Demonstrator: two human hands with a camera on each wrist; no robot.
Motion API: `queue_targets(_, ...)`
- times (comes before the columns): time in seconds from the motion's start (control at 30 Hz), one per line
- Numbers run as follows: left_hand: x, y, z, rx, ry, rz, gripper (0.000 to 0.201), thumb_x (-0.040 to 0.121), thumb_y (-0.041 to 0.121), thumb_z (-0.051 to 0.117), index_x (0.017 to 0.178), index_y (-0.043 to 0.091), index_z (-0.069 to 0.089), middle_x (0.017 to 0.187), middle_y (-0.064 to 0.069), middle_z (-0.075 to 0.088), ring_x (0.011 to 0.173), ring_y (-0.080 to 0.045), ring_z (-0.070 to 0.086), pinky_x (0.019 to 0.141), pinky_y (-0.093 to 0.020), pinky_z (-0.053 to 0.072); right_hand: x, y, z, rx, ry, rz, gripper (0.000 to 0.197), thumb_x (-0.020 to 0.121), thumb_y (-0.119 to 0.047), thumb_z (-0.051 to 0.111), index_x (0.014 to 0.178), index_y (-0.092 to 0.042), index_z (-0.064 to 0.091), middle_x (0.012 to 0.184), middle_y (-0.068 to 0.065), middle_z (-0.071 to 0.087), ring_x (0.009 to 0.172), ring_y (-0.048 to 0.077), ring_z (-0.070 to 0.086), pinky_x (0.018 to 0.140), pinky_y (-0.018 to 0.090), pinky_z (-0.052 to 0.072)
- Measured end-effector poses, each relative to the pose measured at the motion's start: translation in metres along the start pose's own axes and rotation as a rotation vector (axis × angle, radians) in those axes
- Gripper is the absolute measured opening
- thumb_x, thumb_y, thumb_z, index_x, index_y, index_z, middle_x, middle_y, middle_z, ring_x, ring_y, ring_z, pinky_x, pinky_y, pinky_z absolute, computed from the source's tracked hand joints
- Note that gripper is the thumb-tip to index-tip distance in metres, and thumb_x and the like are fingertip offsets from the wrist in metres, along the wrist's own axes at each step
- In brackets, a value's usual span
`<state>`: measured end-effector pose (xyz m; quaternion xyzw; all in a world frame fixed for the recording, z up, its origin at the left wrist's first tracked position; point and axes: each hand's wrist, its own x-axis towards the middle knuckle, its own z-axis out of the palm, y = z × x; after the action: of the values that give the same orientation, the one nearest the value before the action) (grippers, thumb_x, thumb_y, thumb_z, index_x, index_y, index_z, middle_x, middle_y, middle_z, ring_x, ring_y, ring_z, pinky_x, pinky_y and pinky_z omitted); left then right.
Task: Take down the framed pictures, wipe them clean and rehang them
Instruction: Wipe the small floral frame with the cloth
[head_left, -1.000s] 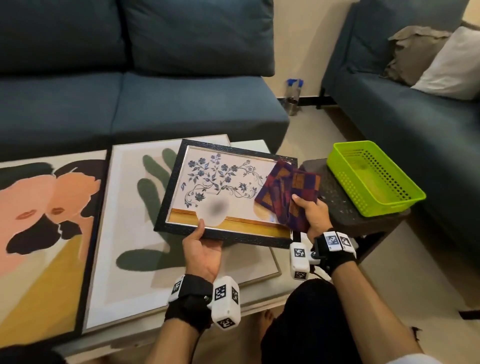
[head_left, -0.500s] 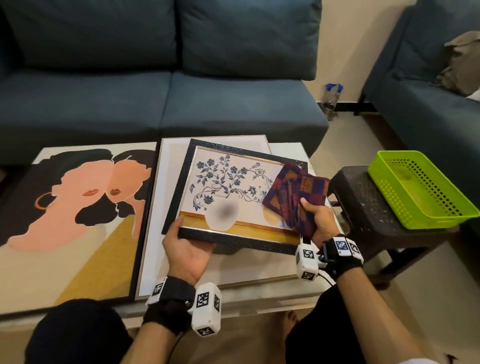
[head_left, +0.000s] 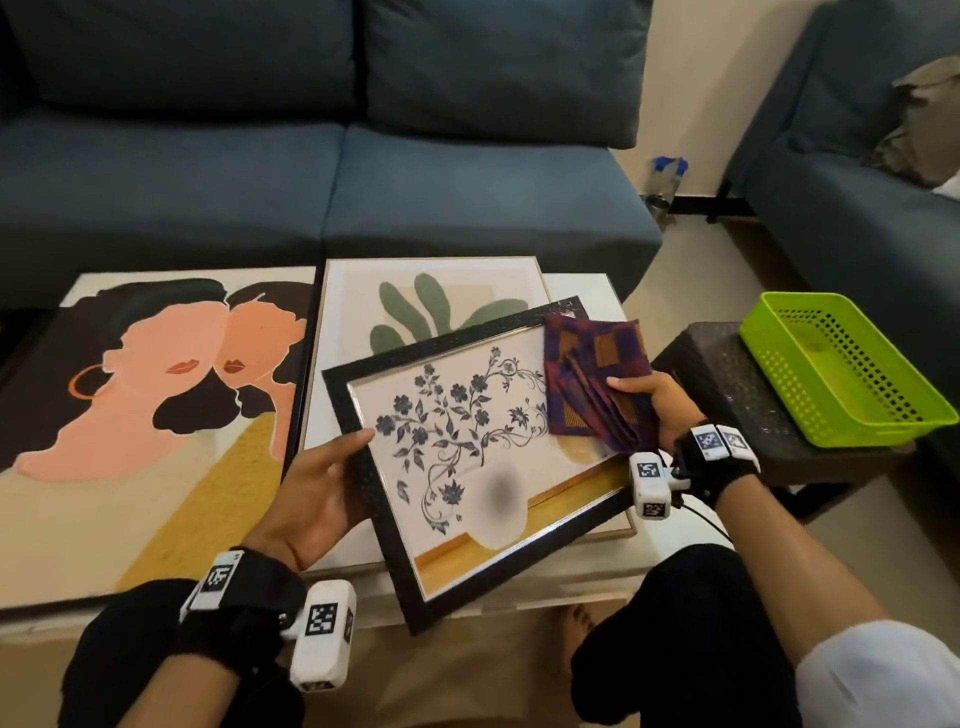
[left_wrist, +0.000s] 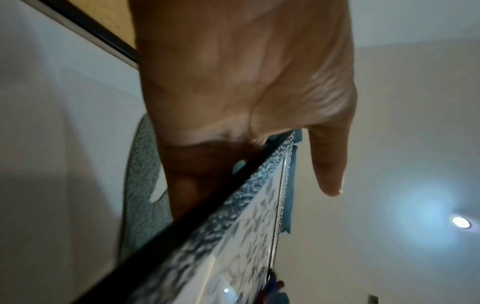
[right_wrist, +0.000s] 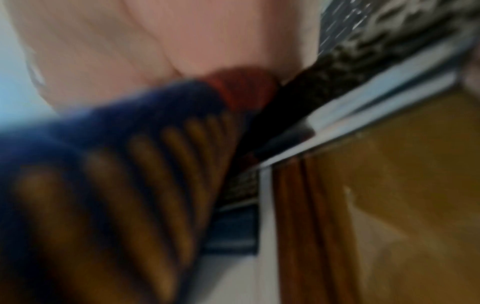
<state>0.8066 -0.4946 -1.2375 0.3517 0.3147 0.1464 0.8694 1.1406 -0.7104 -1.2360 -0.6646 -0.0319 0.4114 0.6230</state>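
A small black-framed flower picture (head_left: 467, 441) is held tilted above the low table. My left hand (head_left: 322, 478) grips its left edge, thumb on the front and fingers underneath; the left wrist view shows the frame's textured edge (left_wrist: 233, 216) in the palm. My right hand (head_left: 654, 410) grips a folded purple and orange checked cloth (head_left: 597, 374) and presses it on the picture's right part. The right wrist view is blurred, with the cloth (right_wrist: 116, 185) close up. Two larger pictures lie flat on the table: a plant print (head_left: 431, 306) under the small frame and a two-faces print (head_left: 156, 389) at left.
A dark blue sofa (head_left: 311, 156) runs behind the table, and a second sofa (head_left: 857, 208) stands at right. A lime green basket (head_left: 841, 374) sits on a dark stool (head_left: 727, 384) to the right. A bottle (head_left: 667, 182) stands on the floor by the wall.
The small frame has turned anticlockwise and lifted at the near end. My left hand shifted from its bottom edge to its left side. The cloth stayed on the right part.
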Motion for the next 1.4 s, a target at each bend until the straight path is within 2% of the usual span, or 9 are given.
queue_targets(0.17,-0.003,-0.020,0.000,-0.072,0.085,-0.043,0.040,0.089,0.016,0.062,0.126,0.002,0.069,0.118,-0.018,0.077,0.100,-0.033,0.078,0.080,-0.044,0.066,0.001,-0.008,0.014,-0.170,-0.052,0.020,0.014,0.092,-0.004,0.061,0.099,-0.012,0.070,0.087,0.009,0.076,0.081,0.028,0.070,0.075,0.037,0.055)
queue_targets(0.33,-0.010,-0.043,0.000,-0.226,0.143,-0.080,0.055,0.087,0.019,0.061,0.139,0.001,0.063,0.131,-0.022,0.072,0.120,-0.040,0.070,0.099,-0.056,0.058,0.020,-0.003,0.028,-0.341,-0.007,-0.049,0.021,0.086,-0.010,0.071,0.107,-0.012,0.071,0.100,0.012,0.076,0.098,0.037,0.070,0.088,0.044,0.058)
queue_targets(0.53,-0.009,-0.048,-0.007,-0.335,0.198,-0.016,0.061,0.086,0.016,0.059,0.146,0.002,0.058,0.138,-0.021,0.068,0.126,-0.040,0.066,0.100,-0.056,0.058,0.031,0.020,0.059,-0.752,0.214,-0.386,0.049,0.090,-0.040,0.073,0.132,-0.023,0.055,0.122,-0.003,0.066,0.107,0.016,0.063,0.095,0.037,0.052)
queue_targets(0.67,-0.008,-0.047,-0.005,-0.337,0.212,0.001,0.061,0.085,0.016,0.058,0.145,0.004,0.059,0.136,-0.019,0.070,0.126,-0.038,0.067,0.098,-0.052,0.056,0.033,0.042,0.077,-0.995,0.480,-0.658,0.067,0.086,-0.045,0.070,0.144,-0.024,0.043,0.148,0.003,0.047,0.132,0.022,0.047,0.109,0.045,0.044)
queue_targets(0.77,-0.007,-0.049,-0.002,-0.336,0.224,0.004,0.061,0.087,0.016,0.058,0.146,0.004,0.058,0.136,-0.019,0.069,0.128,-0.039,0.065,0.102,-0.053,0.050,0.030,0.048,0.090,-1.052,0.403,-0.688,0.063,0.089,-0.043,0.059,0.147,-0.024,0.041,0.155,0.007,0.040,0.137,0.027,0.044,0.111,0.053,0.043)
queue_targets(0.97,-0.001,-0.048,0.001,-0.339,0.228,0.010,0.048,0.096,0.014,0.053,0.142,0.007,0.062,0.134,-0.017,0.071,0.126,-0.039,0.066,0.104,-0.055,0.050,0.016,0.052,0.112,-1.374,0.348,-0.503,0.105,0.080,-0.088,0.034,0.160,-0.020,0.018,0.169,0.011,-0.004,0.156,0.030,-0.004,0.122,0.055,-0.003)
queue_targets(1.07,0.000,-0.048,-0.001,-0.330,0.249,0.013,0.057,0.088,0.015,0.060,0.144,0.007,0.061,0.135,-0.017,0.071,0.127,-0.040,0.065,0.105,-0.057,0.050,0.015,0.050,0.120,-1.337,0.272,-0.396,0.105,0.084,-0.074,0.050,0.161,-0.013,0.013,0.169,0.014,0.002,0.155,0.033,0.007,0.124,0.057,0.015)
queue_targets(1.17,0.000,-0.049,-0.001,-0.332,0.258,0.021,0.062,0.085,0.015,0.062,0.146,0.006,0.060,0.135,-0.018,0.070,0.129,-0.042,0.064,0.109,-0.059,0.047,0.022,0.049,0.125,-1.333,0.343,-0.434,0.093,0.081,-0.053,0.063,0.154,-0.012,0.024,0.159,0.018,0.029,0.143,0.038,0.034,0.111,0.055,0.041)
queue_targets(1.4,0.002,-0.048,-0.003,-0.332,0.229,0.018,0.046,0.099,0.013,0.052,0.143,0.007,0.062,0.130,-0.016,0.073,0.123,-0.039,0.068,0.098,-0.054,0.053,0.030,0.033,0.125,-1.333,0.492,-0.577,0.042,0.084,-0.023,0.069,0.125,-0.023,0.060,0.103,0.002,0.068,0.094,0.026,0.063,0.087,0.043,0.057)
